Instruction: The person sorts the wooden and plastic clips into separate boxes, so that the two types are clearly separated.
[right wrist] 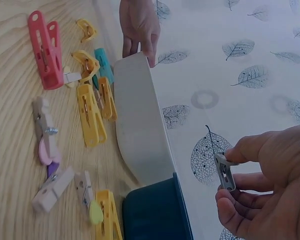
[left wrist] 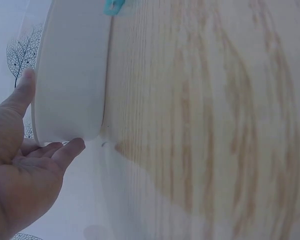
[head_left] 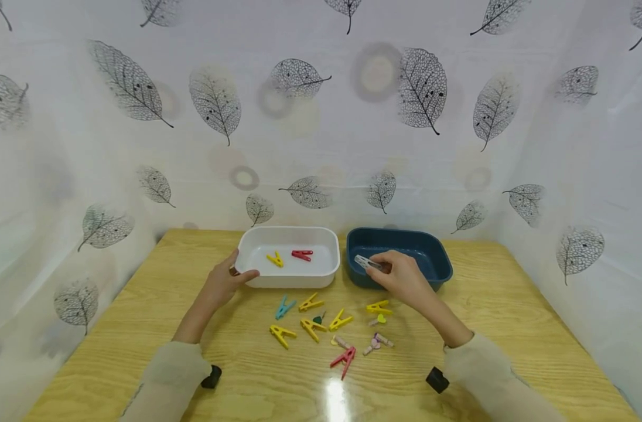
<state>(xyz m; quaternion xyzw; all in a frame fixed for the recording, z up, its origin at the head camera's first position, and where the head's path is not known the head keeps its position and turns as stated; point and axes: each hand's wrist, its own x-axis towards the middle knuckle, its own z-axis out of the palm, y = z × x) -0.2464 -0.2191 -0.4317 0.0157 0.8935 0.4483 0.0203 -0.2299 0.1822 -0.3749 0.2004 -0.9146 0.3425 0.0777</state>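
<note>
My left hand (head_left: 222, 281) holds the left end of the white bin (head_left: 292, 281), thumb at the rim; in the left wrist view the hand (left wrist: 32, 165) has its fingers around the bin's corner. Inside that bin lie a yellow clip (head_left: 275, 259) and a red clip (head_left: 302, 255). My right hand (head_left: 402, 278) pinches a grey clip (head_left: 367, 262) above the dark blue bin (head_left: 442, 275). In the right wrist view the grey clip (right wrist: 225, 172) sits between thumb and fingers of the hand (right wrist: 270, 185).
In front of the bins several yellow clips (head_left: 282, 335), a teal clip (head_left: 284, 306), a pink-red clip (head_left: 344, 361) and small wooden pegs (head_left: 384, 340) lie scattered on the wooden table (head_left: 236, 375). A leaf-patterned curtain (head_left: 321, 152) stands behind and at both sides.
</note>
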